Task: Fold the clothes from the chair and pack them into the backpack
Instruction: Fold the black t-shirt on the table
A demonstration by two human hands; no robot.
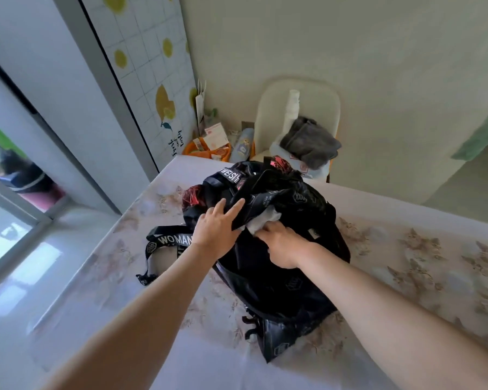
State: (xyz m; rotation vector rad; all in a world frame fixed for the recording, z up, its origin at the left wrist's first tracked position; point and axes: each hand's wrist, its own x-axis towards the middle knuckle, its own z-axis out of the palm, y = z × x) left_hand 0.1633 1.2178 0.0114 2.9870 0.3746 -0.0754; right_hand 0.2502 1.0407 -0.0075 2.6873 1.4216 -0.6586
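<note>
Floral tablecloth [406, 249], glossy backpack [279, 282], right hand [282, 243] gripping white cloth [265, 218]

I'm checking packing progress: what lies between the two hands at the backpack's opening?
In the head view, a white garment shows between the left hand and the right hand, partly under a black flap of the backpack.

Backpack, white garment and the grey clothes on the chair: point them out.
backpack [271, 294], head view, black side panel
white garment [261, 222], head view, fold at the opening
grey clothes [310, 142], head view, top of pile
</note>
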